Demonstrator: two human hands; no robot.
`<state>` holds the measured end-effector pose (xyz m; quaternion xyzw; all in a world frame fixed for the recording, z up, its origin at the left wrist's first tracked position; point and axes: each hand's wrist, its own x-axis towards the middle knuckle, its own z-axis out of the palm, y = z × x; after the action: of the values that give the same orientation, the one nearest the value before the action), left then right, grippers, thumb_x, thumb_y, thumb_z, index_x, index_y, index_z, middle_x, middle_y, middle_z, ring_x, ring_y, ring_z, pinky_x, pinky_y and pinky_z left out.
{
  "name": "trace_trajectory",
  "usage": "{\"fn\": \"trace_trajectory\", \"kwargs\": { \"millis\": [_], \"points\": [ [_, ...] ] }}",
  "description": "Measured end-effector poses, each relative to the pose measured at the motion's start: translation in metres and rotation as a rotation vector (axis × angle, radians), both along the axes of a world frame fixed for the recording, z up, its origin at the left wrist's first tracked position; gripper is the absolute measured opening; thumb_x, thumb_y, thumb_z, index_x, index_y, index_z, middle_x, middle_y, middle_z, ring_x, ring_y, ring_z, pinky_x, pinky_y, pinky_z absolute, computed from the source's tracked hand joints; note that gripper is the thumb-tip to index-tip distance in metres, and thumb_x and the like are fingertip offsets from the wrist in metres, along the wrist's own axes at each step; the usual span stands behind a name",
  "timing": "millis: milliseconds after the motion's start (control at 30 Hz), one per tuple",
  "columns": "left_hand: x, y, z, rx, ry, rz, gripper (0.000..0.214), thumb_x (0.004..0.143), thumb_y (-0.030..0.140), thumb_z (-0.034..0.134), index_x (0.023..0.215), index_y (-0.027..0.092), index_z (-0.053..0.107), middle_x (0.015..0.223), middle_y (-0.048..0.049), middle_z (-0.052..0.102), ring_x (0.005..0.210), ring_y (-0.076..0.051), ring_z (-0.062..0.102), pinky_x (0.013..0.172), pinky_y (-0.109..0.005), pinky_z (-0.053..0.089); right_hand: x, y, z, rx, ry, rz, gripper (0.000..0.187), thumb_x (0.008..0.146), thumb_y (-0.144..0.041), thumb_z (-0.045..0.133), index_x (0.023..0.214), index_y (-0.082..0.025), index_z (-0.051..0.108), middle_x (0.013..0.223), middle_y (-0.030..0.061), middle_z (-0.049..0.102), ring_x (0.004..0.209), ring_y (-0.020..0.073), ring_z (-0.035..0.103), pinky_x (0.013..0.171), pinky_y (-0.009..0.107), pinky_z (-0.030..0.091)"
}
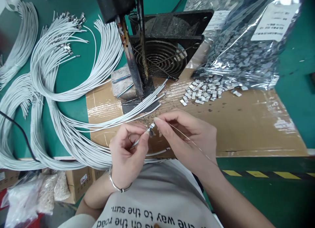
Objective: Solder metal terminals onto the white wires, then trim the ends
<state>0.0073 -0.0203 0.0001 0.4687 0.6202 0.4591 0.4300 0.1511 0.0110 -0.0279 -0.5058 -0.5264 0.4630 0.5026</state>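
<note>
My left hand (pixel 129 152) pinches a white wire (pixel 136 143) near its end. At that end is a small silver metal terminal (pixel 152 126), just beyond my left thumb. My right hand (pixel 189 139) is closed in a pinch close to the terminal, with a thin solder wire (pixel 184 135) running from its fingers back over the hand toward the wrist. Whether the solder touches the terminal is hidden by the fingertips. Beyond both hands, a soldering iron (pixel 130 57) points down in a holder, its tip near a dark metal plate (pixel 125 107).
Bundled white wires (pixel 81 152) spread over the left side, some lying beneath the iron's tip. A black fan (pixel 159 57) stands behind the iron. Loose metal terminals (pixel 204 92) lie by a plastic bag (pixel 246 54) full of them. Cardboard (pixel 246 123) covers the table's front.
</note>
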Motion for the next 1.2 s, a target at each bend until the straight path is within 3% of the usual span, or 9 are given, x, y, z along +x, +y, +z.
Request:
{"fn": "trace_trajectory", "kwargs": {
  "millis": [567, 1200],
  "points": [
    [0.0005, 0.0017, 0.0049, -0.040, 0.013, 0.012, 0.011, 0.090, 0.010, 0.072, 0.083, 0.018, 0.069, 0.068, 0.0031, 0.071, 0.052, -0.004, 0.058, 0.046, -0.010, 0.044, -0.0016, -0.0014, -0.0018, -0.053, 0.024, -0.006, 0.018, 0.097, -0.021, 0.069, 0.079, -0.024, 0.069, 0.072, -0.0032, 0.070, 0.069, 0.0126, 0.067, 0.061, 0.024, 0.052],
    [0.0011, 0.0012, 0.0047, -0.008, 0.015, -0.013, 0.011, 0.089, 0.009, 0.073, 0.084, 0.018, 0.069, 0.082, -0.0030, 0.077, 0.063, -0.009, 0.067, 0.053, -0.016, 0.052, 0.0003, -0.0032, -0.0034, 0.002, 0.010, -0.022, 0.014, 0.096, -0.022, 0.070, 0.082, -0.026, 0.071, 0.076, -0.0011, 0.072, 0.066, 0.0140, 0.065, 0.062, 0.028, 0.055]
  ]
}}
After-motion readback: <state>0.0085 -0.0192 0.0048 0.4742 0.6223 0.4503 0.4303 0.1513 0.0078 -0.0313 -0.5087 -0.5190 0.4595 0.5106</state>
